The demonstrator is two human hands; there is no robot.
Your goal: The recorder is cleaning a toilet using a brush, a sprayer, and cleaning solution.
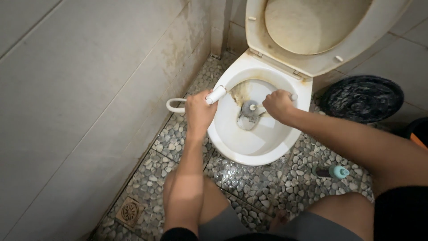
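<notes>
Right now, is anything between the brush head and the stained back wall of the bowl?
Nothing visible. The brush in the right hand sits low in the toilet bowl, open porcelain above it. The left hand holds the sprayer at the rim.

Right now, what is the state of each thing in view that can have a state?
Toilet lid: raised, stained.
Toilet bowl: brown stains at the back, water at the bottom.
Sprayer: held in left hand, nozzle over the bowl; spray not visible.
Hose: looped beside the wall.
Brush: head down in the bowl, handle in right hand.
Bottle: lying on the pebble floor, capped.
Floor drain: covered by a grate.
</notes>
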